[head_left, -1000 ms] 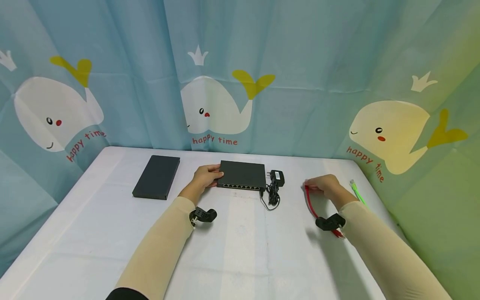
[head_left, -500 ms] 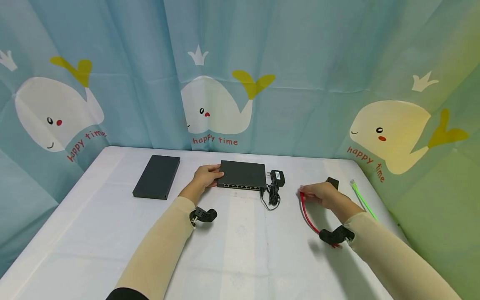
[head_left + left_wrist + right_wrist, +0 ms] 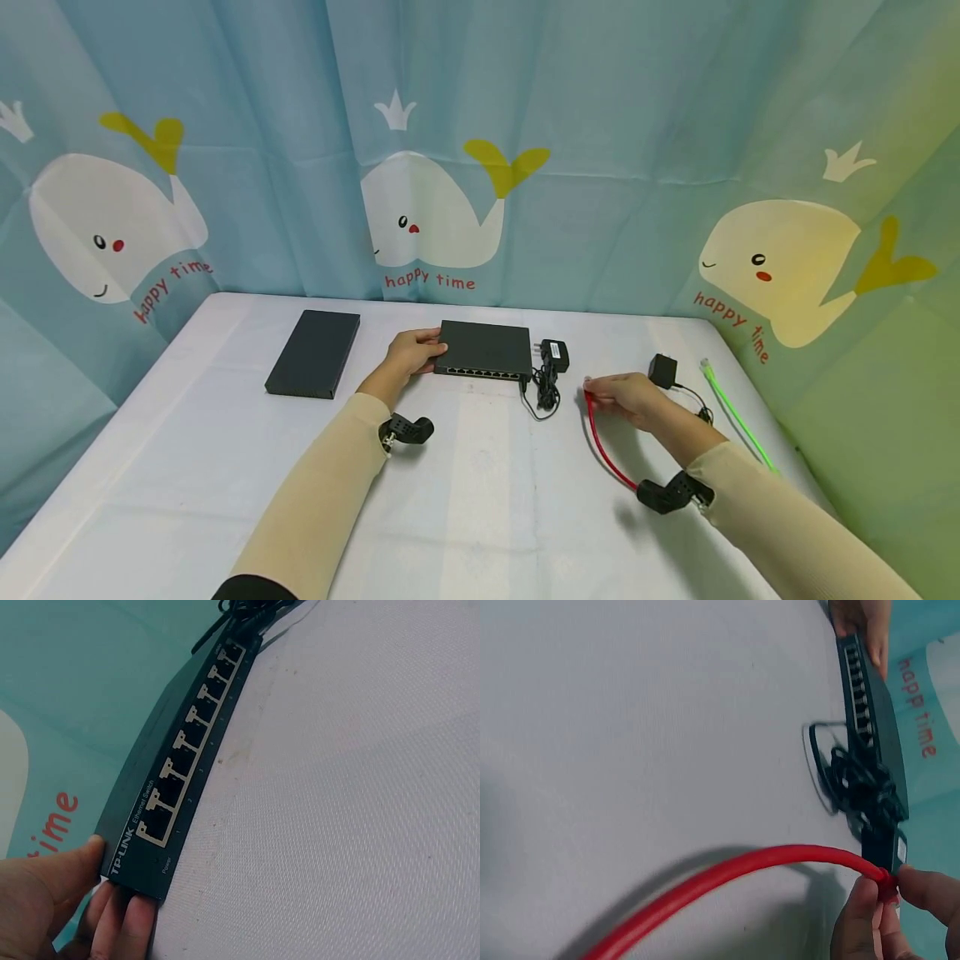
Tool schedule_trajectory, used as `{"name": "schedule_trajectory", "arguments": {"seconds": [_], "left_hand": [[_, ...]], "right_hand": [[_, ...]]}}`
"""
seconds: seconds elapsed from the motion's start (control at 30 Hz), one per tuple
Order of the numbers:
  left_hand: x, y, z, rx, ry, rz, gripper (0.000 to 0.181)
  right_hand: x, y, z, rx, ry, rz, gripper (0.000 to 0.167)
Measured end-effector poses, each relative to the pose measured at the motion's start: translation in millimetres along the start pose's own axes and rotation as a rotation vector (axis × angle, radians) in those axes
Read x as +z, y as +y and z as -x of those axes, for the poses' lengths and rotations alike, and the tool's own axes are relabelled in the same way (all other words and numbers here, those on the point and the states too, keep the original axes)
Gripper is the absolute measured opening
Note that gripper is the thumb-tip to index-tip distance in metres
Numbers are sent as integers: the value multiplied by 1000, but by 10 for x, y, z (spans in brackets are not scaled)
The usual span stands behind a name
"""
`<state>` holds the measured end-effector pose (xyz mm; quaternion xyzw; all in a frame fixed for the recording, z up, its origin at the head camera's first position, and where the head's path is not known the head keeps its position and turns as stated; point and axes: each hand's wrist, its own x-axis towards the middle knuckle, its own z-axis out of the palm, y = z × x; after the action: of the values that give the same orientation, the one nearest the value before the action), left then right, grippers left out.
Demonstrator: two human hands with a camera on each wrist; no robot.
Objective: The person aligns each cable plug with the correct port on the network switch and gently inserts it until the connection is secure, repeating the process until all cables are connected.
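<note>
My left hand (image 3: pixel 408 357) grips the left end of a black network switch (image 3: pixel 486 348), thumb on top and fingers beneath. In the left wrist view the switch (image 3: pixel 142 772) shows a row of ports along its front. My right hand (image 3: pixel 630 398) pinches one end of a red cable (image 3: pixel 606 457) between thumb and fingertips, to the right of the switch. The right wrist view has the red cable (image 3: pixel 735 868) curving away from the fingers. A black power adapter (image 3: pixel 557 354) with a bundled cord lies at the switch's right end.
A flat black box (image 3: pixel 313 354) lies at the left. Behind and beside the right hand are a second black adapter (image 3: pixel 663 371) with a cord and a green cable (image 3: pixel 731 408). A whale-printed curtain (image 3: pixel 615 150) hangs behind the white table (image 3: pixel 465 517).
My right hand has moved left and slightly toward the front edge with the red cable, uncovering the second adapter and more of the green cable. The left hand and the switch have stayed put.
</note>
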<state>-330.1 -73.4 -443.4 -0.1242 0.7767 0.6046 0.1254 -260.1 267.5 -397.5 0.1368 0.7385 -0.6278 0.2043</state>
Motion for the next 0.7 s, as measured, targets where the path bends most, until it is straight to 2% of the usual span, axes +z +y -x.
{"name": "schedule_trajectory", "arguments": {"seconds": [0.17, 0.37, 0.7], "left_hand": [[-2, 2, -1, -3, 1, 0, 50], [-6, -6, 5, -5, 3, 19, 50], [-20, 5, -7, -18, -5, 19, 50]], "right_hand": [[103, 10, 56, -8, -2, 32, 36], [273, 20, 131, -20, -43, 46, 42], [660, -1, 157, 11, -118, 0, 42]]}}
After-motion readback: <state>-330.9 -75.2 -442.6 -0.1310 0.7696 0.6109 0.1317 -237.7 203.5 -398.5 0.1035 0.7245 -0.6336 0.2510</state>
